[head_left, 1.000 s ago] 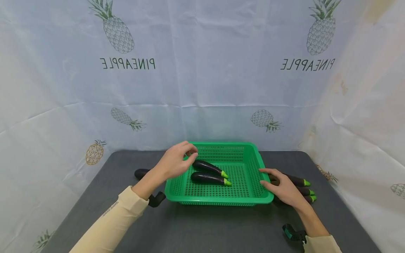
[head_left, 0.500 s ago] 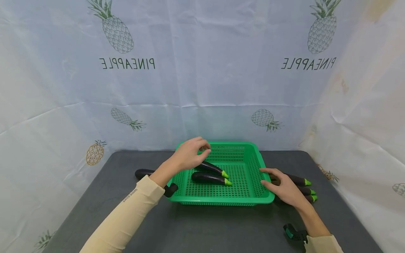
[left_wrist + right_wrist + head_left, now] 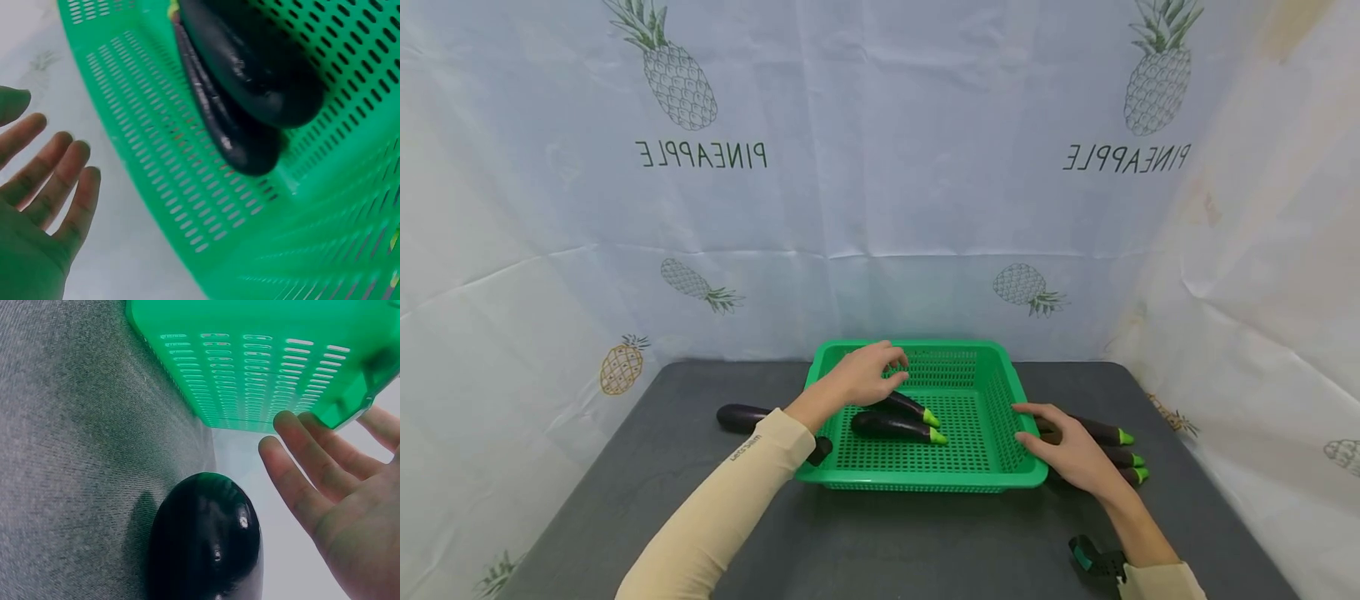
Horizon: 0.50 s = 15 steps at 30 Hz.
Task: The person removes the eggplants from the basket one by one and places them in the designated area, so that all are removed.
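Note:
A green plastic basket (image 3: 925, 482) stands mid-table with two eggplants (image 3: 891, 426) in it, side by side, their green stem ends to the right. Over its left part hovers my left hand (image 3: 867, 375), fingers loosely bent and holding nothing. In the left wrist view those fingers (image 3: 74, 194) are spread, apart from the glossy eggplants (image 3: 250, 69). My right hand (image 3: 1071, 450) holds the basket's right rim, thumb and index finger over it. The right wrist view shows other fingers (image 3: 312, 462) outside the perforated wall (image 3: 250, 369), with an eggplant (image 3: 206, 537) on the table nearby.
On the dark table (image 3: 895, 550), three eggplants (image 3: 1105, 432) lie right of the basket, partly behind my right hand. Another eggplant (image 3: 741, 417) lies at the left, partly covered by my left arm. A pineapple-print curtain (image 3: 880, 183) hangs behind and at the sides.
My left hand has moved right from the basket's left edge to above the eggplants, then dropped a little. The right hand has stayed on the rim.

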Each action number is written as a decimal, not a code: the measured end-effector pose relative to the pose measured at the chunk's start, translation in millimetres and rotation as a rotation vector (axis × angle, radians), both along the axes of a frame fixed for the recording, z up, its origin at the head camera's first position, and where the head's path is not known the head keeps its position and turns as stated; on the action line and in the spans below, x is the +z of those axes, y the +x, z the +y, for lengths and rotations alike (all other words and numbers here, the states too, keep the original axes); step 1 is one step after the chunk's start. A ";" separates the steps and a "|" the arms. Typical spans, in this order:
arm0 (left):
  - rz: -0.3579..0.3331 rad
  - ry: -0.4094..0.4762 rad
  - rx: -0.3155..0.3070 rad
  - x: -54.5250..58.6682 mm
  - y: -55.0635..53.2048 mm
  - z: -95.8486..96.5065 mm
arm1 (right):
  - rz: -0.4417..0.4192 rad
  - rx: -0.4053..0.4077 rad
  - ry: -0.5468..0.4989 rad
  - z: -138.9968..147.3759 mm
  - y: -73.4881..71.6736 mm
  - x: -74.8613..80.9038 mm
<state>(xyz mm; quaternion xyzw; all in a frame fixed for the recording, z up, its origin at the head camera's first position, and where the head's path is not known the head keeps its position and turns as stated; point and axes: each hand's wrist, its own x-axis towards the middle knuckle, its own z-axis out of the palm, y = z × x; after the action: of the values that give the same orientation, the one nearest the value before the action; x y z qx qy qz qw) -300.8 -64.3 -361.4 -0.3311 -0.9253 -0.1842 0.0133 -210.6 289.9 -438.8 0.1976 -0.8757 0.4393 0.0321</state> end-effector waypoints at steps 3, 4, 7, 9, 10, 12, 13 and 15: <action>-0.023 -0.018 0.010 -7.0 -3.8 2.5 | 0.002 -0.005 -0.001 0.2 0.7 -0.1; -0.029 -0.026 0.015 -8.8 -4.7 3.4 | 0.001 -0.005 -0.003 0.3 0.9 -0.2; -0.040 -0.066 0.030 -13.9 -6.9 5.7 | 0.002 -0.004 -0.009 0.2 0.9 -0.8; -0.050 -0.093 0.037 -17.2 -7.9 7.1 | -0.001 -0.001 -0.013 0.0 0.8 -1.1; -0.056 -0.104 0.037 -19.1 -8.3 7.6 | -0.001 0.000 -0.014 0.0 0.7 -1.2; -0.073 -0.118 0.036 -22.8 -8.9 8.4 | -0.001 0.000 -0.013 0.1 0.3 -1.1; -0.083 -0.121 0.032 -24.5 -9.1 8.7 | 0.000 0.001 -0.012 0.2 0.1 -0.9; -0.105 -0.119 0.020 -27.8 -9.6 9.5 | 0.001 0.000 -0.008 0.7 -0.3 -0.5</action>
<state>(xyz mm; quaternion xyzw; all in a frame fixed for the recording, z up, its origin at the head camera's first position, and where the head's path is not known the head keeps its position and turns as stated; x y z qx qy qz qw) -310.5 -54.8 -389.2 -0.3120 -0.9373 -0.1459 -0.0531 -210.9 290.6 -439.3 0.1975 -0.8739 0.4428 0.0335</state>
